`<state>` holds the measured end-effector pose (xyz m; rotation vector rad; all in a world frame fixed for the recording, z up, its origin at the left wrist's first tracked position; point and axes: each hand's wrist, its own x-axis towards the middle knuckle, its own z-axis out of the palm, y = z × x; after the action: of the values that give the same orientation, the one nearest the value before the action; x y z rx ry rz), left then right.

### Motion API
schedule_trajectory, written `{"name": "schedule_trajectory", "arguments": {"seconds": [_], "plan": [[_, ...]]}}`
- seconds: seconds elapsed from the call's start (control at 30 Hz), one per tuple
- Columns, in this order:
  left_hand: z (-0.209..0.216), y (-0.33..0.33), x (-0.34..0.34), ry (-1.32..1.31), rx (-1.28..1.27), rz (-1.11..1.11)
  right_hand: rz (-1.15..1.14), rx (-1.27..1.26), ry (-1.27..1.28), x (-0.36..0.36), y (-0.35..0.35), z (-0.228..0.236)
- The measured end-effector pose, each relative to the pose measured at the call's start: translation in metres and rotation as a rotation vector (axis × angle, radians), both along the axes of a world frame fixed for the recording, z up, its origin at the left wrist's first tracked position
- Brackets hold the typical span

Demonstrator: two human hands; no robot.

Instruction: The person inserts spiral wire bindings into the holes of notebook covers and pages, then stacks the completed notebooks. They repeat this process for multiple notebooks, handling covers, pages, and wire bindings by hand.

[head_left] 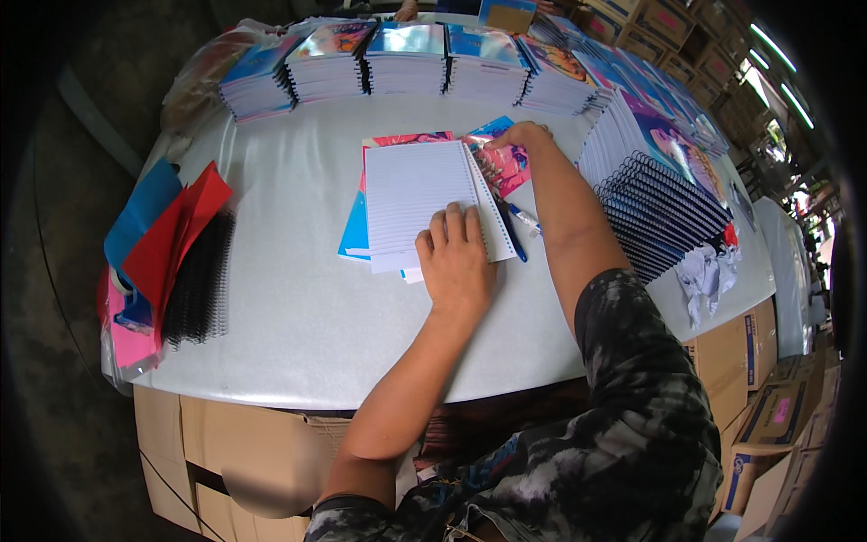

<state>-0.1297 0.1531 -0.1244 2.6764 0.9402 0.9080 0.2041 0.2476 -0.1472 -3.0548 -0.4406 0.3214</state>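
Observation:
A notebook's lined sheets (415, 194) lie in the middle of the table, with a row of punched holes along their right edge. My left hand (456, 262) rests flat on the lower right of these sheets, fingers stretched out. Under and beside them show illustrated pink and blue covers (355, 230). My right hand (526, 135) reaches to the far right of the sheets and grips the upper edge of a pink and blue cover (510, 167); its fingertips are partly hidden. A blue pen (517, 242) and a white and blue pen-like item (526, 218) lie by the sheets' right edge.
Stacks of spiral notebooks (406, 68) line the table's far edge. More notebooks with black coils (664, 212) are piled at right, beside crumpled paper (707, 275). Red and blue sheets (172, 230) and loose black coils (200, 280) stand at left. Cardboard boxes (244, 438) sit below the table.

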Motion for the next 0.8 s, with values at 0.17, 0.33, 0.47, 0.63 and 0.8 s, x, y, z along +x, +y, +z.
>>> {"name": "schedule_trajectory", "arguments": {"seconds": [0.17,0.33,0.47,0.63,0.8], "plan": [[-0.003,0.001,-0.001,-0.025,-0.004,-0.005,0.043,0.02,0.016,-0.035,-0.016,0.033],[-0.003,0.001,-0.001,-0.023,-0.013,0.001,0.022,-0.092,0.198,-0.018,-0.001,0.032],[-0.006,-0.001,0.003,-0.018,0.009,0.011,0.139,-0.032,0.38,0.017,0.005,0.003],[-0.004,-0.009,0.003,-0.018,-0.001,-0.04,0.322,-0.083,0.167,0.025,0.016,0.03],[-0.003,0.002,-0.008,-0.026,0.011,-0.009,0.522,1.009,-0.349,-0.102,0.015,0.178]]}}
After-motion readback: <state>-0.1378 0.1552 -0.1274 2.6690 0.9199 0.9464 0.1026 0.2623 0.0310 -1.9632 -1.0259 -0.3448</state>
